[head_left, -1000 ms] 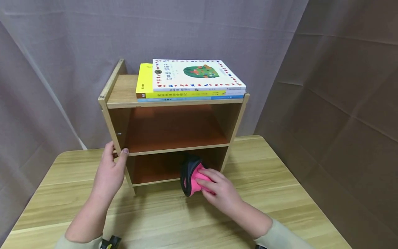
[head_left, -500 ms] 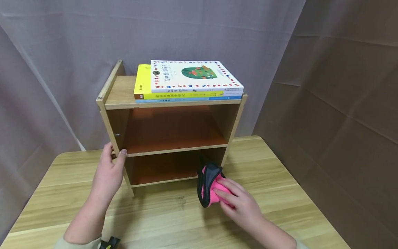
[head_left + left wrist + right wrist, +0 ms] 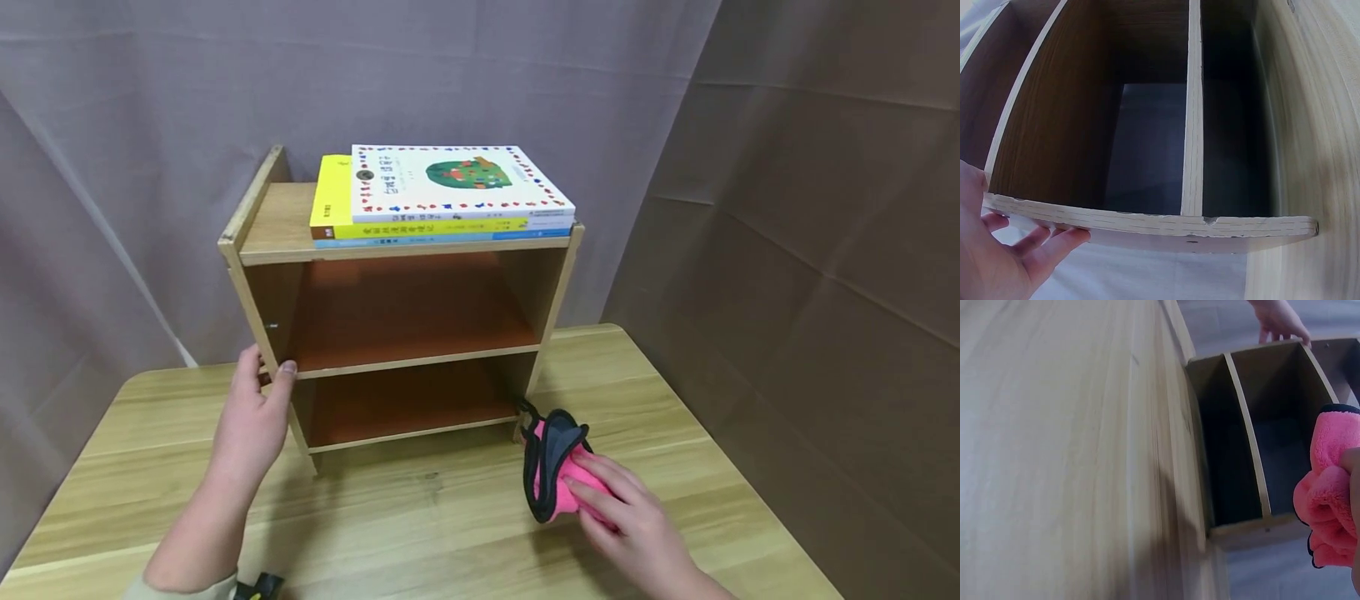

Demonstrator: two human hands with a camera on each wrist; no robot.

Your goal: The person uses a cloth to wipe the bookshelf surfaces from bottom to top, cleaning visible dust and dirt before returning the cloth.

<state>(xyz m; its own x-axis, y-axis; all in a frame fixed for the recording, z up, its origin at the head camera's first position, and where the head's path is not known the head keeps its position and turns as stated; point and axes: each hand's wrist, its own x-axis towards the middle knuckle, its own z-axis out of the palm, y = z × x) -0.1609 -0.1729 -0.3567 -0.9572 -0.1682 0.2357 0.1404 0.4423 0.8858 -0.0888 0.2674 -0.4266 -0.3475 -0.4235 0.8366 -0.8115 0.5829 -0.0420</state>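
Saw a grey curtain [image 3: 420, 75] behind a wooden table [image 3: 420, 525]. Saw a shelf [image 3: 412, 312] there with books [image 3: 450, 200] on top. Gripped its left side with the left hand [image 3: 251, 421]. With the right hand [image 3: 633, 529], pinched a pink cloth [image 3: 1329, 494] near the shelf's bottom right corner.

A curtained corner is seen; whether of a home or studio cannot be told. Grey cloth [image 3: 420, 75] is hung beyond the shelf [image 3: 408, 321] gripped by the left hand [image 3: 253, 425], darker cloth [image 3: 810, 217] right of the right hand [image 3: 633, 521], with a table [image 3: 420, 525] below both
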